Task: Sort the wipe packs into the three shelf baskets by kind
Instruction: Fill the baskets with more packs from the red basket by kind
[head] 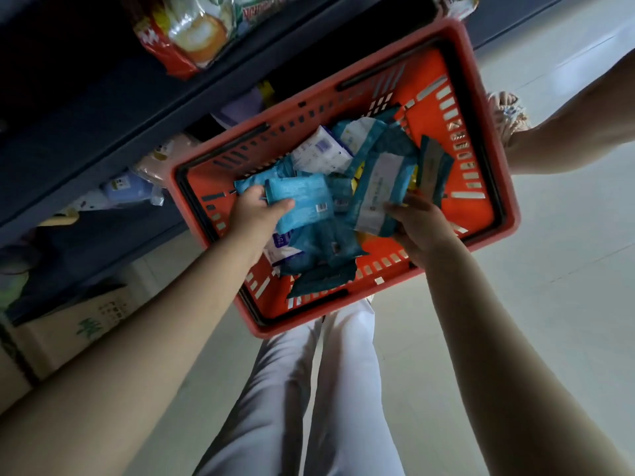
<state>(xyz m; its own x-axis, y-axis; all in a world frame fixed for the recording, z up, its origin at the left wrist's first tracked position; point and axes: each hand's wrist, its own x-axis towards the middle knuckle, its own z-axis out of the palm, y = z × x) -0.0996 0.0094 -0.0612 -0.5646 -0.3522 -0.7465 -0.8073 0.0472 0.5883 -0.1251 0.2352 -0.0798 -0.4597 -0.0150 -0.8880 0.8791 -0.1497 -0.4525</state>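
Note:
An orange shopping basket point(488, 139) on the floor holds several wipe packs. My left hand point(256, 214) grips a light blue pack point(304, 201) over the basket's left side, thumb on top. My right hand point(422, 223) holds a teal pack with a white label point(381, 187) tilted up at the basket's right side. A white pack with purple print point(321, 151) lies toward the back. More teal packs point(330, 249) lie underneath near the front. The shelf baskets are not clearly visible.
A dark shelf unit point(103, 108) runs along the left, carrying snack bags point(185, 32) above and pastel packs point(129, 190) lower down. A cardboard box point(79, 334) stands on the floor at left. Another person's arm and sandalled foot point(508, 115) are at right.

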